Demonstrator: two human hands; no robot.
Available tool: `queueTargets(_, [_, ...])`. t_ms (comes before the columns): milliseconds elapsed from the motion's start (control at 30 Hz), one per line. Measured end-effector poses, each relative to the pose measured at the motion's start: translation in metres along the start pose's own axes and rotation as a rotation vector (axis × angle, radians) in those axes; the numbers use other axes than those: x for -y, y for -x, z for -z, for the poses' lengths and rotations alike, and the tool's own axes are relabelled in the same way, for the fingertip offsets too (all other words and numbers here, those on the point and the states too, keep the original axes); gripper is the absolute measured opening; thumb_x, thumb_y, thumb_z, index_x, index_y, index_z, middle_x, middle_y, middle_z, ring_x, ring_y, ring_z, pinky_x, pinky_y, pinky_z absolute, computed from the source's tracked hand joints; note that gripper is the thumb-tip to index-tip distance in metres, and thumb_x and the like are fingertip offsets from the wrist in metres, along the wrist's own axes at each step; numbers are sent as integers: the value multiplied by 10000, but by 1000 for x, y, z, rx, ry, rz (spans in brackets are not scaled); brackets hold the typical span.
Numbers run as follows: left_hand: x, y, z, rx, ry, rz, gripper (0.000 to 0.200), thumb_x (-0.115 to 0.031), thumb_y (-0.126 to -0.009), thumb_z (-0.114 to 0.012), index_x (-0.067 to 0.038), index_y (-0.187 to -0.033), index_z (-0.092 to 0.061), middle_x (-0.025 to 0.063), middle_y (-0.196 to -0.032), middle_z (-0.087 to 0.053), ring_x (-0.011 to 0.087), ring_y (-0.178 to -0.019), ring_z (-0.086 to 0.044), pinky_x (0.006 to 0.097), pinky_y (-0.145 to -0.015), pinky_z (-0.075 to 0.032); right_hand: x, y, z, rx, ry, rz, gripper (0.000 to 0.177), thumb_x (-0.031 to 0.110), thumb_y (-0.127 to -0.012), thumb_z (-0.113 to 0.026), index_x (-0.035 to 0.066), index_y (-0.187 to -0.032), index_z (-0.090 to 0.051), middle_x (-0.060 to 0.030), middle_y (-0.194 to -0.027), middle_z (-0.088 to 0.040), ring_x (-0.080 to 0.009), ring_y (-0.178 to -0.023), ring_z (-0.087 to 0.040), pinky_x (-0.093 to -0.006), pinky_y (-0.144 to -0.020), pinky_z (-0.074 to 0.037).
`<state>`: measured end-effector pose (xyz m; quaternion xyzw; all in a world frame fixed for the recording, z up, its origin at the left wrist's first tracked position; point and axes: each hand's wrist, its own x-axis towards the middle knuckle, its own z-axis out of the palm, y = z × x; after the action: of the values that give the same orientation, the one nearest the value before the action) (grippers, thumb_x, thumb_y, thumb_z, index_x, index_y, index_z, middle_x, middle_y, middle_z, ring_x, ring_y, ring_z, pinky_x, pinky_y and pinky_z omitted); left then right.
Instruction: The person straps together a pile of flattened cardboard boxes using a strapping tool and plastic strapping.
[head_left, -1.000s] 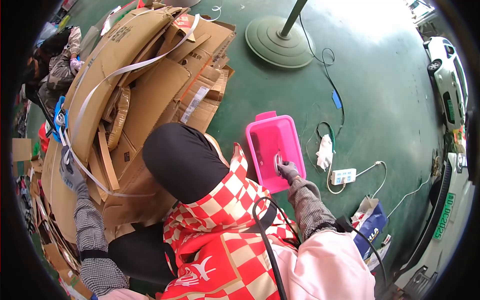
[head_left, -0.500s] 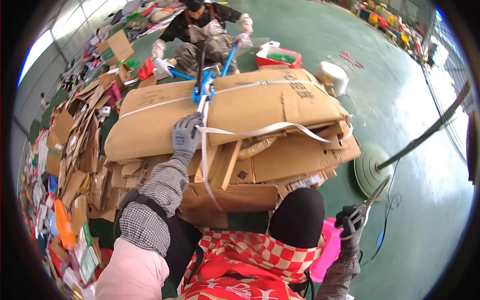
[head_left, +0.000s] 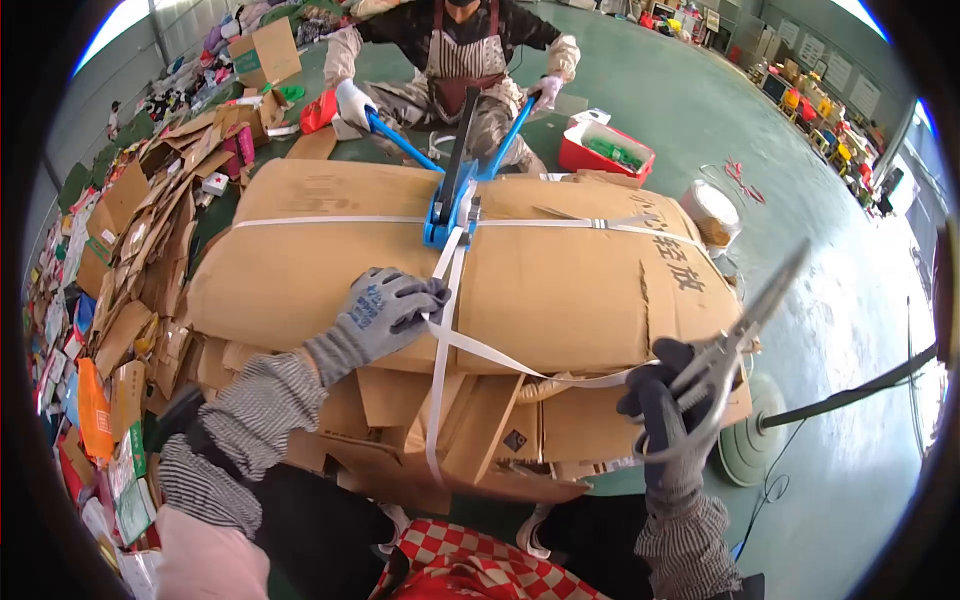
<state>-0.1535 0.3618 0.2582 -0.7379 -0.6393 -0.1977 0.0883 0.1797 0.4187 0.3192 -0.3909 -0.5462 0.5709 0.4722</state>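
My left hand (head_left: 385, 312), in a grey glove, is closed on the loose white strap (head_left: 490, 353) in front of the cardboard bundle (head_left: 560, 290). My right hand (head_left: 662, 415), also gloved, grips metal scissors (head_left: 735, 345) at the bundle's right end, their blades pointing up and to the right. White strapping runs across the bundle and down its near side. Where the straps meet, a blue strapping tool (head_left: 442, 222) sits on top. A person (head_left: 465, 50) across from me holds its two blue handles, one in each gloved hand.
Flattened cardboard (head_left: 150, 240) and mixed waste are heaped on the left. A red box (head_left: 606, 150) with green items and a white roll (head_left: 712, 212) lie beyond the bundle. At right, a round base (head_left: 752, 440) carries a slanted pole, with a cable (head_left: 770, 492) beside it.
My right hand has raised the scissors from low on the right to the bundle's right end. My left hand still holds the strap, nearer me. The co-worker's tool handles have spread apart.
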Motion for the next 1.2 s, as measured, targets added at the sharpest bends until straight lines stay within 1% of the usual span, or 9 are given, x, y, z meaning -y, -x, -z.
queueTargets(133, [10,-17,13,136,240,-55,316,-114,-635,-670,-168,-946,-654,-23,-906,-610,186,-833,-561,343,-710,-391,-39,-11,4,-296,354,57,370,8,-747,-559,-52,-1086,-423,-118,-745,-560,-168,-554,-562,-251,-464,-469])
queueTargets(167, [15,-19,9,155,257,-44,316,-114,-635,-670,-168,-946,-654,-23,-906,-610,186,-833,-561,343,-710,-391,-53,-17,30,-86,676,216,368,33,-756,-558,-44,-1088,-419,-123,-732,-565,-179,-552,-572,-253,-473,-470])
queueTargets(400, [12,-15,-7,236,2418,1357,252,-308,-837,-513,-100,-884,-649,-46,-780,-566,189,-921,-515,379,-822,-350,-81,-31,32,-206,608,188,424,77,-765,-583,-55,-1125,-403,-144,-773,-568,-195,-580,-581,-267,-483,-476])
queueTargets(533, [20,9,-18,404,2595,1185,365,-359,-930,-368,-38,-1029,-511,9,-816,-484,133,-1071,-401,292,-900,-356,-85,-35,37,-184,582,128,458,103,-770,-597,-62,-1146,-394,-157,-797,-569,-205,-596,-587,-275,-490,-479])
queueTargets(667, [17,-8,4,426,297,22,282,-251,-687,-613,-195,-964,-613,-22,-916,-564,143,-771,-521,314,-724,-406,-93,-29,41,-158,545,73,494,128,-774,-611,-68,-1167,-384,-169,-821,-571,-214,-612,-592,-283,-496,-483])
queueTargets(900, [14,-20,5,289,172,-113,231,-290,-702,-612,-205,-916,-621,17,-1066,-570,166,-785,-549,361,-697,-429,-113,11,17,-353,1347,83,662,244,-803,-631,-99,-1262,-300,-227,-1127,-481,-289,-918,-562,-379,-761,-472])
queueTargets(967, [15,-26,11,300,166,-109,228,-290,-715,-604,-205,-926,-613,3,-1030,-569,161,-782,-548,358,-696,-433,-56,-21,-12,-283,695,-267,498,162,-796,-616,-57,-1184,-394,-165,-1065,-535,-258,-972,-543,-375,-852,-423])
queueTargets(1167, [16,-34,15,309,246,-71,133,-307,-723,-579,-213,-817,-569,-9,-996,-555,155,-777,-558,363,-685,-450,31,-97,-75,-334,652,-102,349,74,-786,-614,-19,-1103,-501,-120,-978,-589,-242,-931,-576,-320,-810,-457])
queueTargets(1200, [15,-33,14,308,257,-73,133,-307,-723,-579,-213,-817,-569,-9,-996,-555,155,-777,-558,363,-685,-450,45,-123,-80,-128,1023,-99,369,93,-746,-630,5,-1086,-516,-134,-890,-609,-281,-884,-593,-332,-763,-460])
